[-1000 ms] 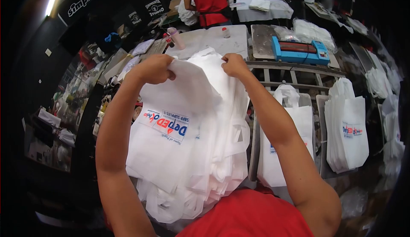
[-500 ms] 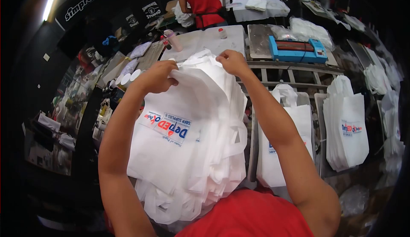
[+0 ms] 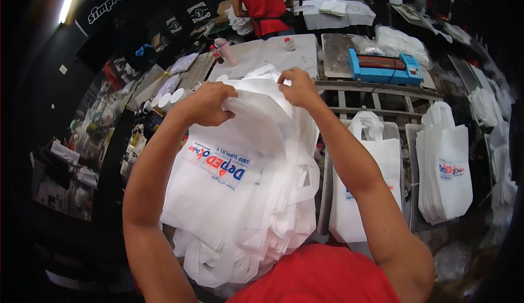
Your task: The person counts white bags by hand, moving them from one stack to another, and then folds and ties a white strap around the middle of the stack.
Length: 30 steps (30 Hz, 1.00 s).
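A white fabric tote bag [image 3: 202, 194], printed upside down to me in blue and red, lies on top of a thick pile of white bags [image 3: 289, 215]. Its far edge is pinched by my left hand [image 3: 210, 104] and lifted in a curve off the pile. My right hand [image 3: 299, 87] is closed at the pile's far right edge, fingertips against the white fabric. Whatever is between those fingers is too small to make out. Loose handles hang at the pile's near end.
Two more stacks of printed bags, a middle stack [image 3: 363, 155] and a right stack [image 3: 445, 172], lie on boards. Behind are a blue roller machine [image 3: 385, 67], a pink bottle [image 3: 226, 53] and a red-capped bottle [image 3: 290, 44]. A person in red [image 3: 261, 3] stands at the back.
My left hand has shifted slightly right and nearer to me, with the bag's edge still pinched. My right hand has barely moved. The person at the back now shows a second arm.
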Each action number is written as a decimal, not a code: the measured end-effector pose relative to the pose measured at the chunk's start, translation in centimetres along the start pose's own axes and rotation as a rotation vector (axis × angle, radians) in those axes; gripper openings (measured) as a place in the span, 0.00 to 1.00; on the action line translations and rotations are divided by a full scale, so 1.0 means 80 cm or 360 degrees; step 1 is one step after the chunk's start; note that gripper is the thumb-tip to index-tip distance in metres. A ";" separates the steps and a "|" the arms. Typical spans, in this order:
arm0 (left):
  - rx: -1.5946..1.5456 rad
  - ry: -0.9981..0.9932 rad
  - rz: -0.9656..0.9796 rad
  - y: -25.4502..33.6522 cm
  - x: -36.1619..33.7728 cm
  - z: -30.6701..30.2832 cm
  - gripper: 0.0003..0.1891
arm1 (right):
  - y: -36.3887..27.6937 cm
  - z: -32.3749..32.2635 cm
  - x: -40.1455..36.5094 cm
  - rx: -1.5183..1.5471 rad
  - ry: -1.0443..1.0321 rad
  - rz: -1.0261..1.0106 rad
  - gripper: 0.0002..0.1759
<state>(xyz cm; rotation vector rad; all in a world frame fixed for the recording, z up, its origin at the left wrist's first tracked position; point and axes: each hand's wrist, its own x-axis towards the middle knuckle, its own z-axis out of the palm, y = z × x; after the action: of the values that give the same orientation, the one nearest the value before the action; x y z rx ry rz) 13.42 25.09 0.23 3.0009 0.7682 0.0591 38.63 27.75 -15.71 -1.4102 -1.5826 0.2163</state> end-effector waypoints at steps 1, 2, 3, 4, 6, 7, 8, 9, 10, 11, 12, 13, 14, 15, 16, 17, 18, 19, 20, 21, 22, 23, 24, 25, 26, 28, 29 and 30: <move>0.0060 -0.0064 -0.0102 0.006 0.004 -0.002 0.12 | -0.008 -0.003 -0.005 -0.0120 0.0321 -0.0343 0.12; 0.0120 -0.0127 -0.0203 0.011 0.007 -0.004 0.12 | -0.016 -0.008 -0.005 -0.0125 0.0324 -0.0339 0.12; 0.0117 -0.0129 -0.0195 0.014 0.008 -0.005 0.12 | -0.023 -0.014 -0.005 0.0245 0.0112 -0.0107 0.11; 0.0058 -0.0129 -0.0256 0.017 0.007 -0.006 0.12 | -0.029 -0.019 -0.007 0.0616 -0.0099 0.0128 0.10; 0.0002 -0.0128 -0.0312 0.020 0.004 -0.009 0.12 | -0.036 -0.022 -0.008 0.0674 -0.0055 0.0166 0.09; 0.0052 -0.0082 -0.0286 0.022 -0.001 -0.009 0.14 | -0.036 -0.023 -0.009 0.0735 -0.0018 0.0201 0.08; 0.0100 -0.0036 -0.0262 0.023 -0.004 -0.010 0.15 | -0.036 -0.025 -0.009 0.0735 -0.0017 0.0203 0.08; 0.0098 -0.0037 -0.0262 0.022 -0.006 -0.013 0.15 | -0.035 -0.027 -0.008 0.0642 -0.0026 0.0242 0.07; 0.0011 -0.0069 -0.0308 0.021 -0.009 -0.017 0.14 | -0.033 -0.028 -0.007 0.0551 -0.0037 0.0281 0.07; -0.0076 -0.0100 -0.0356 0.021 -0.010 -0.019 0.13 | -0.019 -0.018 -0.006 0.0552 -0.0041 0.0281 0.07; -0.0076 -0.0099 -0.0363 0.022 -0.011 -0.020 0.13 | -0.001 0.000 -0.003 0.0291 0.0247 -0.0085 0.08; -0.0079 -0.0104 -0.0377 0.023 -0.012 -0.022 0.11 | -0.008 0.001 -0.002 0.0029 0.0532 -0.0452 0.08; -0.0080 -0.0107 -0.0390 0.023 -0.014 -0.024 0.09 | -0.012 -0.002 0.000 0.0037 0.0528 -0.0461 0.08; -0.0079 -0.0103 -0.0397 0.020 -0.015 -0.024 0.09 | -0.015 -0.008 0.004 0.0332 0.0212 -0.0136 0.09; -0.0077 -0.0094 -0.0365 0.018 -0.017 -0.022 0.14 | -0.024 -0.017 0.004 0.0616 -0.0109 0.0195 0.10; -0.0076 -0.0085 -0.0331 0.016 -0.018 -0.022 0.18 | -0.030 -0.021 0.003 0.0616 -0.0111 0.0194 0.10; -0.0075 -0.0084 -0.0332 0.015 -0.019 -0.022 0.18 | -0.036 -0.024 0.002 0.0674 -0.0170 0.0219 0.11; -0.0174 -0.0016 -0.0447 0.018 -0.019 -0.024 0.25 | -0.037 -0.026 0.001 0.0732 -0.0227 0.0245 0.11; -0.0271 0.0053 -0.0561 0.021 -0.019 -0.027 0.33 | -0.034 -0.023 0.001 0.0731 -0.0225 0.0242 0.11; -0.0268 0.0057 -0.0559 0.025 -0.018 -0.030 0.33 | -0.030 -0.019 0.001 0.1039 -0.0385 0.0295 0.10; -0.0258 0.0073 -0.0584 0.031 -0.016 -0.033 0.38 | -0.028 -0.017 0.000 0.1347 -0.0549 0.0347 0.10; -0.0247 0.0088 -0.0610 0.036 -0.015 -0.036 0.44 | -0.040 -0.028 -0.005 0.1347 -0.0548 0.0345 0.10; -0.0245 0.0091 -0.0611 0.040 -0.013 -0.039 0.44 | -0.053 -0.040 -0.012 0.1560 -0.0653 0.0311 0.10; -0.0230 0.0064 -0.0599 0.043 -0.009 -0.041 0.42 | -0.065 -0.048 -0.018 0.1773 -0.0758 0.0276 0.09; -0.0217 0.0035 -0.0587 0.043 -0.006 -0.043 0.40 | -0.069 -0.046 -0.020 0.1773 -0.0761 0.0275 0.09; 0.0008 0.0194 -0.0308 0.024 -0.001 -0.032 0.38 | -0.077 -0.042 -0.021 0.2063 -0.0975 0.0194 0.13; 0.0231 0.0349 -0.0023 0.019 0.001 -0.026 0.36 | -0.081 -0.050 -0.022 0.2072 -0.1068 0.0263 0.16; 0.0226 0.0345 -0.0018 0.011 -0.002 -0.026 0.36 | -0.076 -0.052 -0.020 0.2072 -0.1062 0.0270 0.16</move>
<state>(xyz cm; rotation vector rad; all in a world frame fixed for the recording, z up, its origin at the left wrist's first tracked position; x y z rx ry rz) 13.61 24.32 2.31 3.1606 0.8409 0.3495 37.42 22.63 -10.26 -0.3991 -1.2862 1.6105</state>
